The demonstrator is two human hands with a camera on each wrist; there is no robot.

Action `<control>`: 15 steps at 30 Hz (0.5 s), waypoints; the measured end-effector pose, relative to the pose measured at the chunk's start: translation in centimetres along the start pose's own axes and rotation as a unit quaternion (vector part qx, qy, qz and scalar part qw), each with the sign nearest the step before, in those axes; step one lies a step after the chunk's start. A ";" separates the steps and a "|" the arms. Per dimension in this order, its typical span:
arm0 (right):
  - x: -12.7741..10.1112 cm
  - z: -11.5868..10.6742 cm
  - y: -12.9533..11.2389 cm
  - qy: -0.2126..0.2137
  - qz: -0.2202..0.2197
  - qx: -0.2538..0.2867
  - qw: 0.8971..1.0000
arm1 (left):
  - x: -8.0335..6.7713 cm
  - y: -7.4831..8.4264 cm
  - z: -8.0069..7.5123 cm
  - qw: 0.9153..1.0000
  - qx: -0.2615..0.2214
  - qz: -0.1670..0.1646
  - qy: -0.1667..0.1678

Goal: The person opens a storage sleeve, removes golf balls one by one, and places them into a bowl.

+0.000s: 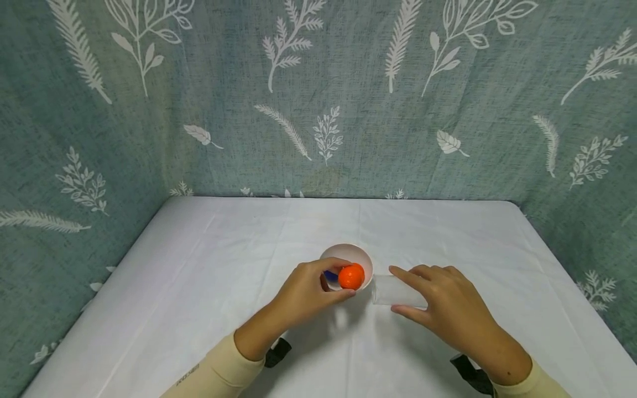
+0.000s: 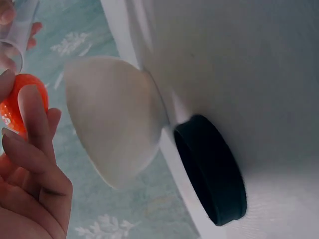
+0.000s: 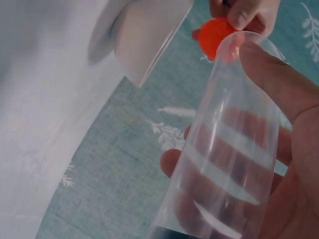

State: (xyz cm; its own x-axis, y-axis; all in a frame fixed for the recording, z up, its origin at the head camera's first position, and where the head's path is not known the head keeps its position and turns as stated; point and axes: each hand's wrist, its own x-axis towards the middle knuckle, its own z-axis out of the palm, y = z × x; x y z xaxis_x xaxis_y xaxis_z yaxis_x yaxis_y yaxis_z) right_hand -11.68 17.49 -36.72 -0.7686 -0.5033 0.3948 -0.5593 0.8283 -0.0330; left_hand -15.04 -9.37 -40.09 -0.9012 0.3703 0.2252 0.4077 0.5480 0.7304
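Your left hand (image 1: 306,290) pinches the orange ball (image 1: 351,276) between thumb and fingertips, holding it at the near rim of the white bowl (image 1: 359,255), which sits near the middle of the white table (image 1: 199,276). In the left wrist view the ball (image 2: 17,99) shows just past your curled fingers (image 2: 35,124), with the bowl (image 2: 114,119) close beside it. Something small and blue (image 1: 330,275) lies in the bowl at the ball's 9 o'clock; it is too hidden to tell what it is. At the ball's 3 o'clock, your right hand (image 1: 448,307) wraps thumb and fingers round a clear plastic cup (image 1: 398,291) held on its side, its mouth turned toward the ball and just short of it. The right wrist view shows the cup (image 3: 229,149) against your palm, the ball (image 3: 215,36) at its rim. Leaf-patterned teal cloth (image 1: 318,99) hangs behind the table.
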 end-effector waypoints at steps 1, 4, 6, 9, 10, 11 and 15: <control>0.0 0.0 0.0 0.000 0.000 0.000 1.000 | 0.1 -0.2 0.0 1.000 0.003 0.000 0.002; 0.0 0.0 0.1 0.001 -0.001 0.001 1.000 | 0.2 -0.5 0.1 1.000 0.011 -0.005 0.004; 0.0 0.1 0.2 0.001 0.002 0.003 1.000 | 0.3 -0.7 0.1 1.000 0.016 -0.009 0.001; 0.1 0.2 0.2 0.001 0.004 0.006 1.000 | 0.3 -0.9 0.2 1.000 0.021 -0.020 -0.007; 0.1 0.2 0.3 0.002 0.004 0.008 1.000 | 0.3 -0.9 0.2 0.999 0.023 -0.023 -0.010; 0.1 0.2 0.3 0.002 0.005 0.008 1.000 | 0.3 -1.0 0.2 0.999 0.025 -0.027 -0.012; 0.1 0.3 0.3 0.000 0.006 0.009 1.000 | 0.3 -1.0 0.2 0.998 0.037 -0.037 -0.020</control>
State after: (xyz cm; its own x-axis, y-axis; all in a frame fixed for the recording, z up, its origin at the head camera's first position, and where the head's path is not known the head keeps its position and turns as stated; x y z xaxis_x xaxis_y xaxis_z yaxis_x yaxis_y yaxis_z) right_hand -12.03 17.63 -36.96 -0.7756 -0.4928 0.3944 -0.5550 0.8301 -0.0541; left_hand -15.69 -9.67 -40.92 -0.9229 0.3564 0.1459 0.3522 0.6282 0.6938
